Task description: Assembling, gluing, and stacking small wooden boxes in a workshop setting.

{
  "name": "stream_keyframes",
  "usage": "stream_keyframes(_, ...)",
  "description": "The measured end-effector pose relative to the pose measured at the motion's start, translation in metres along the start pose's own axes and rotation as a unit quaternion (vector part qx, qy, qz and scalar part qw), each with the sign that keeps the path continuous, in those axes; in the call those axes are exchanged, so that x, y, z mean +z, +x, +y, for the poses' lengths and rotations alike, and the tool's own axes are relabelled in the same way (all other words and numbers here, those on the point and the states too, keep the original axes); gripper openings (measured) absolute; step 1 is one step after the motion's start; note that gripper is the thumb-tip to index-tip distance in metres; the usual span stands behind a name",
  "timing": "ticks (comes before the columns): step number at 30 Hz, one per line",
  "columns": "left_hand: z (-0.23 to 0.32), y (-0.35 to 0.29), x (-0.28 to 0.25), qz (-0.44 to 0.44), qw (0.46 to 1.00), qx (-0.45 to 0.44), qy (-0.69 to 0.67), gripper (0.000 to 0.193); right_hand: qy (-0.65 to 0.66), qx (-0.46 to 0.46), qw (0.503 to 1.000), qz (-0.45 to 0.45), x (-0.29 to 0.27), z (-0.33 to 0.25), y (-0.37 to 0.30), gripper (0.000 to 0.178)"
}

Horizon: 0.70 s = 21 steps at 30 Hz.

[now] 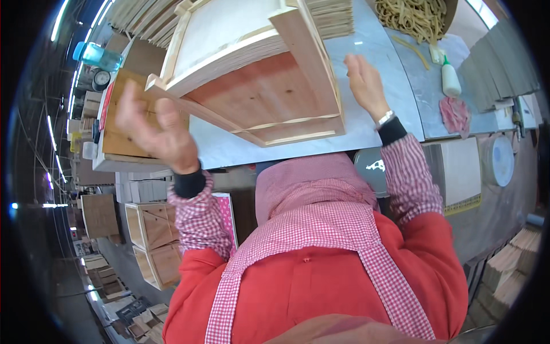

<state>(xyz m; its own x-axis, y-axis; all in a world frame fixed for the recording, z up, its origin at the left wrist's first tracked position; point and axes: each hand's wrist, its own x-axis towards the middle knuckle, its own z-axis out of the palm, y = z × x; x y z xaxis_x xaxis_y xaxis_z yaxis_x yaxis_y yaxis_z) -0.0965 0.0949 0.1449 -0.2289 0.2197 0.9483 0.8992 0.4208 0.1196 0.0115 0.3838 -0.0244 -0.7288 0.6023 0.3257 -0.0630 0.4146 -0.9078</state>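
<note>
At six o'clock, closest to the camera, I am seeing a red top (286,286) and a checked apron (309,223) filling the lower part of my view. Farther up, towards half past nine, the left hand (160,136) is showing blurred, its thumb and fingers standing wide apart and gripping nothing. It is hovering by the left side of a wooden box (246,97); whether the thumb is touching the wood, I cannot tell. At half past one, the right hand (366,86) is hanging empty just beside the box, its fingers pointing away from me and lying close together, with tabletop showing between hand and wood. A silvery band (385,118) is circling that wrist.

At twelve o'clock the box is resting at a slant on a pale blue table (215,143), its reddish panel facing me and its nearest corner lying close to the table's front edge. At eight o'clock two wooden crates (153,223) are standing below table height. Around two o'clock a white bottle (450,83) is resting just beyond a pink cloth (455,114). Farther off, tan strips (409,17) are lying heaped towards half past one, and a blue bottle (100,56) is showing at ten.
</note>
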Motion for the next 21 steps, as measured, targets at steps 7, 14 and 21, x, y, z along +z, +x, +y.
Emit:
stream_keyframes(7, 0.085, 0.103, 0.053, -0.355, 0.902, 0.202, -0.142, 0.035, -0.04, 0.074, 0.995, -0.061, 0.047, 0.045, 0.02, 0.043)
stream_keyframes(14, 0.055, 0.088, 0.096, -0.444, 0.808, 0.139, -0.362, 0.036, -0.059, -0.13, 0.986, 0.084, -0.002, -0.022, 0.074, 0.03)
stream_keyframes(21, 0.008, 0.098, 0.053, -0.537, 0.839, 0.023, -0.083, 0.036, -0.048, -0.17, 0.984, 0.005, -0.015, -0.059, -0.028, 0.016)
